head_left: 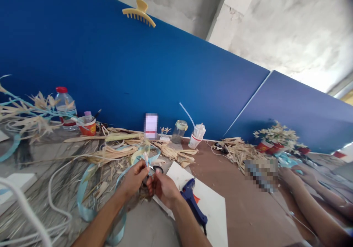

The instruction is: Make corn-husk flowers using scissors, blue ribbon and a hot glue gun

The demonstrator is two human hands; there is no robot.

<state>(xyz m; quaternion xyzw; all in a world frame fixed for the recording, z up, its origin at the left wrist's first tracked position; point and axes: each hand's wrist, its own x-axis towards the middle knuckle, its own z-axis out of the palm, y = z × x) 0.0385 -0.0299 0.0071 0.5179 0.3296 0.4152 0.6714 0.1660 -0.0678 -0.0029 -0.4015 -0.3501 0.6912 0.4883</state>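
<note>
"Blue plastic glue gun (193, 205), lying on a white rectangular board (216, 219): use that as our marker. Where are the hands?"

"Both just left of it, close to each other. The left hand (136, 177) has its thumb and fingertips pinched on a slim whitish and pale-blue piece (147, 160)."

"And the right hand (165, 190)?"

"Nearest the glue gun, fingers curled round a black-looped metal tool (158, 169). It looks like scissors, but the fingers cover most of it."

"Anything further left of the gun?"

"Glossy pale-blue ribbon (83, 199), looping over the worktop (245, 214) and passing behind the left forearm."

"What stands beyond the gun?"

"Some dry tan husk strips (118, 152), spreading leftward too. Past those, a clear jar with a pale lid (179, 133) and a red-and-white paper cup (195, 141), before a tall blue partition (165, 66)."

"And on its right?"

"Well apart from it, a co-worker's bare hands (292, 179), near cream artificial flowers (278, 134) in red cups."
</note>
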